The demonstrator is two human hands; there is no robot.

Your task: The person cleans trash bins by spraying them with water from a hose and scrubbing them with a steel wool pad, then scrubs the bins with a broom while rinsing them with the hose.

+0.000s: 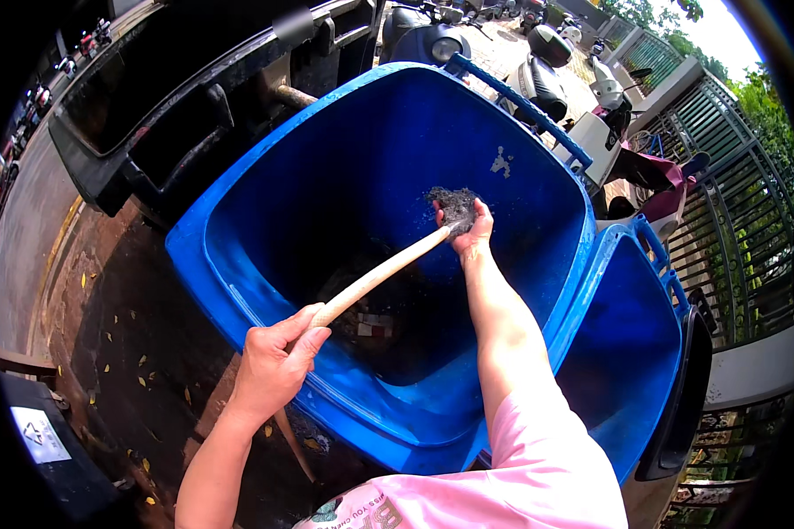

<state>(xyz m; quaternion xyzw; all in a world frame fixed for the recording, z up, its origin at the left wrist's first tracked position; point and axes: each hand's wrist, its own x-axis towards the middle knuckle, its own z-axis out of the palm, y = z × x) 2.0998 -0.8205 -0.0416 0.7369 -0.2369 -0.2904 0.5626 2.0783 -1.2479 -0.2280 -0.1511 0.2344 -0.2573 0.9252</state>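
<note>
My left hand (278,360) grips a pale wooden handle (384,268) near its lower end, above the front rim of a blue plastic wheeled bin (202,218). The handle slants up and right across the bin's mouth. A wet, dark grey fibrous clump (455,205) is at its far end. My right hand (473,231) curls around that clump, inside the bin near its back wall. Specks and drops show around it. Deep in the shaded bin lies some debris, including a red and white piece (374,325); the rest is too dark to tell.
A second blue bin (625,330) stands close on the right, a large black bin (152,125) on the left. Parked scooters (437,40) and a metal fence (728,218) are beyond. Fallen leaves dot the wet ground (119,344). A dark box with a recycling label (40,433) sits lower left.
</note>
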